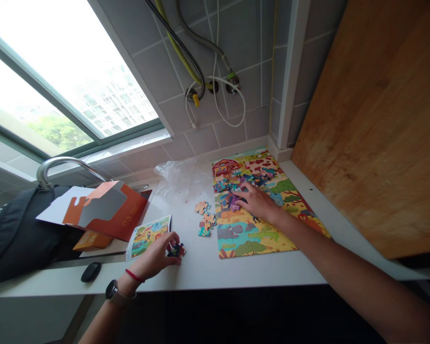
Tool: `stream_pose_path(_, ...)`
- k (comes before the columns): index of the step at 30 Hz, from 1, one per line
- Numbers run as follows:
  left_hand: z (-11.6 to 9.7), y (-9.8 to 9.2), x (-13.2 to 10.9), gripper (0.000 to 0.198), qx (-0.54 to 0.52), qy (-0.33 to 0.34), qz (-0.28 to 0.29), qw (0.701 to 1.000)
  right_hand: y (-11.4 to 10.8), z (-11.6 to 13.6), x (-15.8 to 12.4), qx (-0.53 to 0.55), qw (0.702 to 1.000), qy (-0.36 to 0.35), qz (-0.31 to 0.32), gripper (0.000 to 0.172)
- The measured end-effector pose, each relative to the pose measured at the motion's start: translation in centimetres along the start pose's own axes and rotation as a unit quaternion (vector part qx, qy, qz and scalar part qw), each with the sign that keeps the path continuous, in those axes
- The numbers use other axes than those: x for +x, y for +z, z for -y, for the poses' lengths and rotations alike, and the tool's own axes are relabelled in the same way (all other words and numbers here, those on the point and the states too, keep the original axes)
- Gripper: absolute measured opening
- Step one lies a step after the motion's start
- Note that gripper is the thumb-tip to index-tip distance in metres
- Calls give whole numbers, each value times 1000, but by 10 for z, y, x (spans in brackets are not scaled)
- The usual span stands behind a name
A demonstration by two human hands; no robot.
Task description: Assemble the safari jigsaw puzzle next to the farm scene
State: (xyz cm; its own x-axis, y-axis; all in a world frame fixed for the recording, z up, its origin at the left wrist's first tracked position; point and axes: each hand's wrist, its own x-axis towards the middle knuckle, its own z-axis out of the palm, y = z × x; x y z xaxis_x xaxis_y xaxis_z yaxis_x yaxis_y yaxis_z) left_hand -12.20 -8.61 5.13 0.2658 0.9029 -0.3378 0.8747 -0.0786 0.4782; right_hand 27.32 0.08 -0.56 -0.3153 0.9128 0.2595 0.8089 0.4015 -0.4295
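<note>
I observe the jigsaw puzzle [251, 239] largely assembled, with a jumbled central patch and loose pieces [205, 219] left. Right hand [256, 201] lies on it, fingers slightly apart; left hand [154, 256] curls its fingers together around a dark piece [176, 250].

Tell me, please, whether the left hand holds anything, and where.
The left hand pinches a dark jigsaw piece by its near edge; the exact spot is hidden.

- Centre of the frame: a hand could pass over the white tabletop [197, 272] between the left hand [154, 258] and the right hand [258, 203], though loose jigsaw pieces [205, 219] lie in that path.
- Lower edge: a strip of tabletop runs below the jigsaw puzzle [251, 234].
- Upper left: a plastic bag [181, 177] and an orange box lid [107, 210] stand before the faucet [53, 172].
- Far right: a wooden board [365, 134] blocks passage.
</note>
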Motion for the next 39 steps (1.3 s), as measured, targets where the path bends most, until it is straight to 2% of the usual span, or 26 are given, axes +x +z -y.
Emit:
stream_pose_path(3,-12,6,4,32,-68,22,14,997,0,3,1,-20,999,6,-33,35)
stream_pose_path(5,-26,11,8,30,-136,53,19,989,-1,6,1,-4,999,-13,-53,33)
stream_pose_path(7,-43,19,13,35,-227,86,12,970,-3,10,0,56,996,-49,-52,26)
stream_pose_path(9,-62,30,22,42,-313,106,-15,944,-3,16,-2,165,984,-71,-6,21)
stream_pose_path(11,-80,42,34,45,-352,105,-54,928,1,23,-5,299,949,-57,76,27)
stream_pose_path(14,-105,61,56,46,-380,105,-92,914,9,30,-9,460,869,-19,180,44)
stream_pose_path(16,-118,69,67,47,-390,109,-101,909,13,30,-8,513,834,-6,201,50)
stream_pose_path(17,-123,71,71,48,-386,112,-107,909,14,28,-7,525,828,2,195,51)
stream_pose_path(19,-128,71,75,48,-350,123,-129,920,11,21,-3,519,841,22,152,51)
stream_pose_path(21,-122,63,75,40,-270,142,-164,938,4,10,1,451,888,45,74,47)
stream_pose_path(23,-108,52,72,29,-164,165,-190,954,-3,0,4,314,947,71,4,42)
stream_pose_path(25,-88,42,67,28,-80,172,-184,964,-10,-7,5,165,981,101,-29,43)
stream_pose_path(28,-60,35,59,49,-41,152,-142,977,-16,-10,5,45,989,139,-25,42)
stream_pose_path(31,-47,37,54,47,-45,146,-123,981,-16,-5,5,44,989,142,-28,29)
stream_pose_path(34,-46,39,55,47,-48,153,-117,980,-12,1,4,85,992,93,-21,21)
stream_pose_path(39,-51,35,61,55,-44,174,-101,979,-7,13,-3,158,987,-9,40,19)
